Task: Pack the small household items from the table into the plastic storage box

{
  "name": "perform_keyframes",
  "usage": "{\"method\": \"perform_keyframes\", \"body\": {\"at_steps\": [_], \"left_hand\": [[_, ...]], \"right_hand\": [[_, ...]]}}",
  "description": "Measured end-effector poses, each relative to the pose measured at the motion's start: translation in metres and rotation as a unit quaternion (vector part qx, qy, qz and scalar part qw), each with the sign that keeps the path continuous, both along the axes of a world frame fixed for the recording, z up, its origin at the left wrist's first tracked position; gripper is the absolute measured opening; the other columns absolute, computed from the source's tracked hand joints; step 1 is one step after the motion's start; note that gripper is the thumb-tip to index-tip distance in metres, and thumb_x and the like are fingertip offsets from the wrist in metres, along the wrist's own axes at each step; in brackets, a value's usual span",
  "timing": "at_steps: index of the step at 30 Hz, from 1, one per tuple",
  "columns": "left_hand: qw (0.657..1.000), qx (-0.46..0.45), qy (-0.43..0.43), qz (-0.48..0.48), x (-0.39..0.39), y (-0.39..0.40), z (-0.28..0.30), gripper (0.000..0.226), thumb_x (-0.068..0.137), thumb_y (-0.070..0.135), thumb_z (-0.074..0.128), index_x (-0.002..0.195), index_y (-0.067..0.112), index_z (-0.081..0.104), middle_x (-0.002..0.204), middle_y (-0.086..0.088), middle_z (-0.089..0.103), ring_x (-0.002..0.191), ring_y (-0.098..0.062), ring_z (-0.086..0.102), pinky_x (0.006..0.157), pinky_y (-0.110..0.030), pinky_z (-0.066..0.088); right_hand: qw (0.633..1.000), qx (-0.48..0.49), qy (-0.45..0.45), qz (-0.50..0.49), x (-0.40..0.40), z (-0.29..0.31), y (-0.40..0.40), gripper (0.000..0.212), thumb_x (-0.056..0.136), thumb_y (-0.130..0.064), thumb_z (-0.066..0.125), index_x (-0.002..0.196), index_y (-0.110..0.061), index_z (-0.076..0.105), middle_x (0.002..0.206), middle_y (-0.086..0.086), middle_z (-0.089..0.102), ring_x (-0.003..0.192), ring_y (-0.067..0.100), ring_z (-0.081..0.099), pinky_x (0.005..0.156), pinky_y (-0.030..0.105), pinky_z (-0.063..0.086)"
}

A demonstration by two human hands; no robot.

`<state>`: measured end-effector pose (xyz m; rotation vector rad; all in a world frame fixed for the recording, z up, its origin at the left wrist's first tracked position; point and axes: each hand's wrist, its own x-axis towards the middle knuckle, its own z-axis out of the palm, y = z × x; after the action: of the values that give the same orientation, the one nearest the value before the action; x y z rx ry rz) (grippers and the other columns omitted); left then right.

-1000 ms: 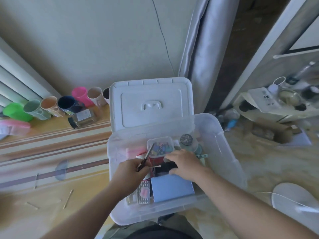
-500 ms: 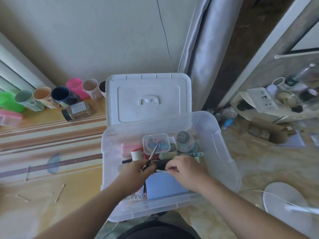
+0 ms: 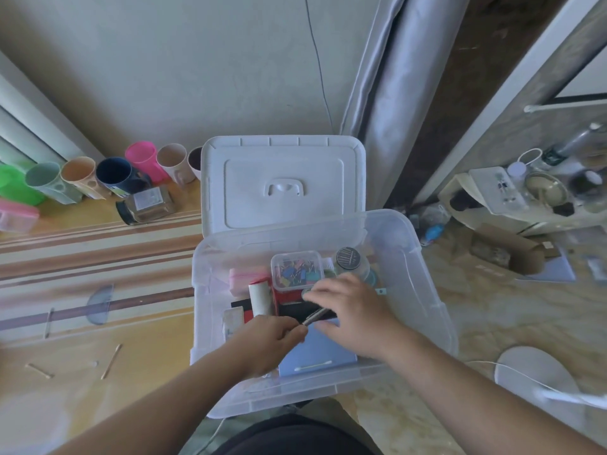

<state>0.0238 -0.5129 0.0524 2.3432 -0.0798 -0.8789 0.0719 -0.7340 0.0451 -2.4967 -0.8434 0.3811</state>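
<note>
Both hands inside storage box [image 3: 423, 290]. Left hand [image 3: 269, 343] fisted, pinching thin metal tool [image 3: 316, 316], pointing up-right. Right hand [image 3: 351, 310] palm-down, fingers spread loose, holding nothing visible.

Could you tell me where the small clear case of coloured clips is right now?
The clear clip case sits inside the storage box toward its far side, just beyond the right hand, with a round dark-lidded jar beside it.

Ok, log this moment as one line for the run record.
phase: packing | left hand: holding thin tool | right hand: open over contents | storage box: lid off | cotton swabs: on table
</note>
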Motion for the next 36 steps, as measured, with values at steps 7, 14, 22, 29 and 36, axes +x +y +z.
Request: {"method": "perform_keyframes", "body": {"at_steps": [7,14,22,29,36], "left_hand": [[0.990,-0.121,0.005,0.077,0.013,-0.021,0.005,0.038,0.105,0.050,0.047,0.088,0.029,0.073,0.056,0.013,0.054,0.053,-0.005,0.045,0.055,-0.020,0.036],[0.984,-0.113,0.014,0.135,0.015,-0.023,-0.002,0.034,0.111,0.039,0.031,0.121,0.031,0.063,0.098,0.009,0.064,0.094,-0.009,0.060,0.081,-0.025,0.047],[0.994,-0.090,0.019,0.066,0.024,-0.037,-0.013,0.044,0.110,0.024,0.028,0.116,0.028,0.071,0.124,0.009,0.062,0.117,-0.009,0.054,0.107,-0.030,0.041],[0.994,-0.109,-0.030,-0.001,0.039,-0.046,-0.012,0.035,0.105,0.020,0.050,0.133,0.033,0.066,0.092,0.003,0.067,0.077,-0.008,0.060,0.071,-0.030,0.051],[0.986,-0.159,0.020,0.034,0.037,-0.048,-0.016,0.054,0.093,0.022,0.075,0.143,0.025,0.056,0.088,0.011,0.077,0.079,-0.006,0.073,0.082,-0.028,0.061]], "right_hand": [[0.997,-0.067,0.024,-0.002,-0.014,-0.003,-0.010,0.014,0.094,-0.031,0.067,0.101,-0.027,0.078,0.086,-0.003,0.073,0.089,0.024,0.047,0.078,0.045,0.048],[0.918,-0.050,0.135,-0.370,-0.009,-0.011,-0.070,0.028,0.104,-0.037,0.049,0.085,-0.019,0.060,0.077,-0.005,0.072,0.072,0.016,0.066,0.069,0.040,0.056],[0.942,-0.100,0.120,-0.297,0.020,-0.026,-0.046,0.038,0.099,-0.031,0.061,0.136,-0.023,0.062,0.134,-0.001,0.058,0.123,0.026,0.053,0.100,0.040,0.049],[0.978,0.055,0.134,-0.152,-0.012,-0.003,-0.037,0.034,0.094,-0.023,0.070,0.125,-0.038,0.069,0.113,-0.015,0.062,0.101,0.007,0.061,0.088,0.026,0.052],[0.995,-0.040,0.019,-0.094,-0.025,-0.009,-0.035,0.012,0.095,-0.035,0.072,0.101,-0.029,0.081,0.096,-0.006,0.072,0.091,0.019,0.055,0.074,0.033,0.046]]}}
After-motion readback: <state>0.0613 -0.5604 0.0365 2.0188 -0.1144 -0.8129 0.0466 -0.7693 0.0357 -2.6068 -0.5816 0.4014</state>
